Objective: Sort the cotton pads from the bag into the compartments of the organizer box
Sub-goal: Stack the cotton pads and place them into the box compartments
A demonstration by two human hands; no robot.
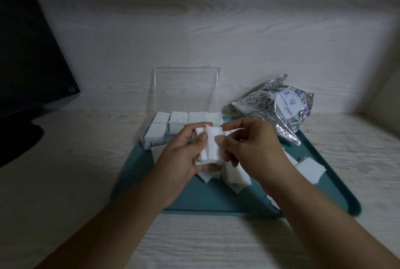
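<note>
A small stack of white cotton pads [211, 146] is held upright above a teal tray [216, 201], between both hands. My left hand [179, 160] grips the stack from the left and below, thumb on its front. My right hand [253, 149] pinches its right edge with thumb and fingers. Behind the hands stands the clear organizer box [161, 127], its lid [186, 90] raised, with white pads filling the visible compartments. Its right part is hidden by my hands. The crumpled clear bag [279, 110] lies at the tray's far right corner.
Loose cotton pads [236, 176] lie on the tray under my hands, more [310, 170] near its right rim. A dark monitor [28, 52] stands at the left on the pale wooden desk [65, 160]. A wood-grain wall [194, 30] closes the back.
</note>
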